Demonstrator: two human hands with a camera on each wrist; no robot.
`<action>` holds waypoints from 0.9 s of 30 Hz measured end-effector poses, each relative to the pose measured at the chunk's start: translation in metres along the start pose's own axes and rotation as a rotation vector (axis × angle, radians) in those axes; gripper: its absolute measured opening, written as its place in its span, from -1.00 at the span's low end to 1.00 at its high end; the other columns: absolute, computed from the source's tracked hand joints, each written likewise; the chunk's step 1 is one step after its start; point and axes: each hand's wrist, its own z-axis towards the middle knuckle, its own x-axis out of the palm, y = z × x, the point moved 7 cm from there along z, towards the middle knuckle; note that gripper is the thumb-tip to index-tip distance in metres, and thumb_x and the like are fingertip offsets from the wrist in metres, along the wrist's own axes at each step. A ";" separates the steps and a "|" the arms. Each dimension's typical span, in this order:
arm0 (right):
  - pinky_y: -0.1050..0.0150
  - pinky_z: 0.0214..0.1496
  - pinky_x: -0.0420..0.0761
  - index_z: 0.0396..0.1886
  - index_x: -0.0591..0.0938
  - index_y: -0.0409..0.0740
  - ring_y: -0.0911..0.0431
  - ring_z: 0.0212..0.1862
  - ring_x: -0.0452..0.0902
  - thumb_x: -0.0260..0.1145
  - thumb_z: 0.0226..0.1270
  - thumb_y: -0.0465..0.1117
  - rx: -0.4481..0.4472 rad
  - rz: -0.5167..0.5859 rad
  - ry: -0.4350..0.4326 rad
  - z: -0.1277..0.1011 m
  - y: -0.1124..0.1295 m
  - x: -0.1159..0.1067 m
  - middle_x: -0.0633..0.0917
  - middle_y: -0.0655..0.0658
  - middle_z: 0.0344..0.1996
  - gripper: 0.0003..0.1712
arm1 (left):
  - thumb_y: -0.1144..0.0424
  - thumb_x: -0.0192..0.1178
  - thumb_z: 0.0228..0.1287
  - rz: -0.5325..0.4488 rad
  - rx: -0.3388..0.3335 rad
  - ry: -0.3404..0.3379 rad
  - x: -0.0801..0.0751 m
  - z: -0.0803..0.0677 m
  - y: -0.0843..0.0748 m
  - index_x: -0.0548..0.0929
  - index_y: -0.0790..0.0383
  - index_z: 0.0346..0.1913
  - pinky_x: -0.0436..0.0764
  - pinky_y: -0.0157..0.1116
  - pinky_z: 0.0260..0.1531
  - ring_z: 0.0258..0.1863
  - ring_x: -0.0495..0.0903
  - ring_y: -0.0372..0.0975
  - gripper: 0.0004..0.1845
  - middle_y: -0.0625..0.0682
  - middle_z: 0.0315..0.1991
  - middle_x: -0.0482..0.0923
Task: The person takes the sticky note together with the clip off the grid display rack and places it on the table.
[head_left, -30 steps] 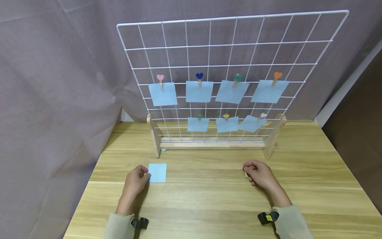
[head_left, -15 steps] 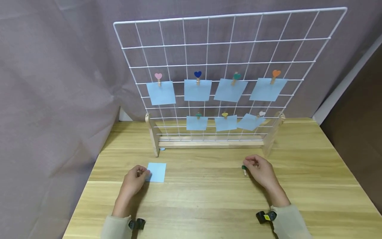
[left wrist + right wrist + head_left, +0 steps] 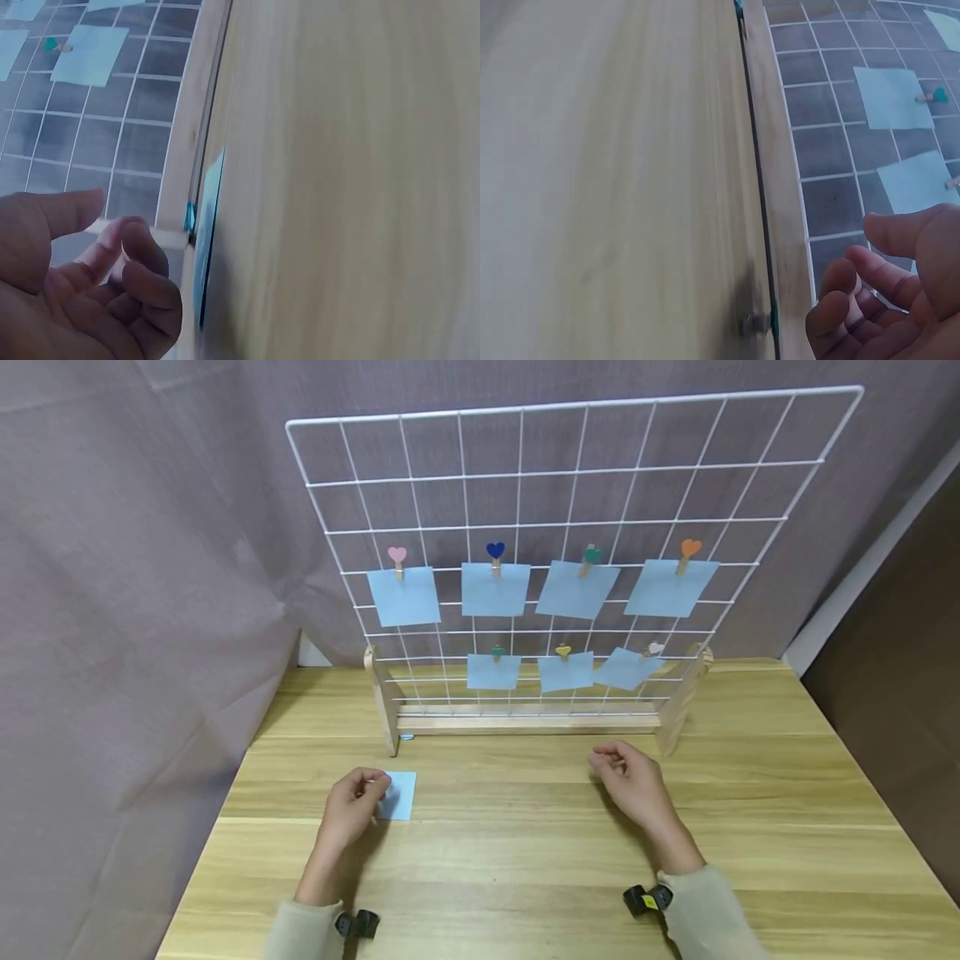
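Observation:
My left hand [image 3: 352, 806] hovers above a square blue sticky note [image 3: 399, 797] on the table, covering its left part in the head view. In the left wrist view its thumb and index finger are apart with nothing between them, and the note [image 3: 206, 255] shows edge-on beside the fingers. My right hand [image 3: 633, 785] is over the table before the rack's right foot, fingers loosely curled and holding nothing. Near those fingers a small clothespin [image 3: 756, 324] with a dark green end lies on the table in the right wrist view; the hand hides it in the head view.
Behind the hands stands a white wire grid [image 3: 517, 497] in a wooden base [image 3: 528, 724]. Several blue notes [image 3: 495, 591] hang on it in two rows, held by clothespins with coloured hearts [image 3: 495, 551]. A small blue item [image 3: 407, 737] lies by the base's left foot.
My right hand has let go of the green clothespin and moved left, now covering it in the head view. My left hand has shifted slightly right, further over the sticky note.

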 end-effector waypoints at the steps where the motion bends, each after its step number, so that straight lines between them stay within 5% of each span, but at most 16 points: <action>1: 0.39 -0.30 0.57 0.08 0.69 -0.36 0.15 -0.31 0.55 0.32 0.59 -0.17 -0.006 0.005 -0.004 0.001 0.002 0.001 0.74 -0.23 -0.18 -0.68 | 0.38 0.26 0.49 -0.015 0.004 -0.004 0.002 0.000 -0.001 0.68 0.47 -0.08 0.53 -0.37 -0.62 -0.55 0.57 -0.16 -0.85 0.14 -0.40 0.63; 13: 0.39 -0.35 0.53 0.04 0.72 -0.34 0.14 -0.36 0.53 0.34 0.57 -0.19 -0.010 0.081 -0.022 0.007 0.016 0.018 0.73 -0.23 -0.18 -0.72 | 0.31 0.25 0.52 -0.080 0.040 0.040 0.038 0.006 -0.019 0.60 0.50 0.17 0.68 -0.30 -0.45 -0.19 0.71 0.03 -0.67 0.26 -0.08 0.71; 20: 0.39 -0.45 0.62 0.03 0.70 -0.37 -0.03 -0.39 0.67 0.31 0.59 -0.25 -0.048 0.211 -0.022 0.011 0.035 0.026 0.73 -0.31 -0.21 -0.75 | 0.32 0.26 0.52 -0.087 0.081 0.036 0.050 0.010 -0.027 0.59 0.48 0.20 0.71 -0.31 -0.44 -0.19 0.69 0.12 -0.66 0.27 -0.07 0.71; 27: 0.32 -0.41 0.69 0.05 0.70 -0.39 0.03 -0.39 0.69 0.30 0.59 -0.27 -0.101 0.264 -0.019 0.021 0.057 0.035 0.73 -0.39 -0.22 -0.75 | 0.28 0.23 0.56 -0.122 0.116 0.061 0.059 0.014 -0.035 0.52 0.45 0.34 0.76 -0.20 -0.38 -0.13 0.71 0.17 -0.57 0.33 0.02 0.68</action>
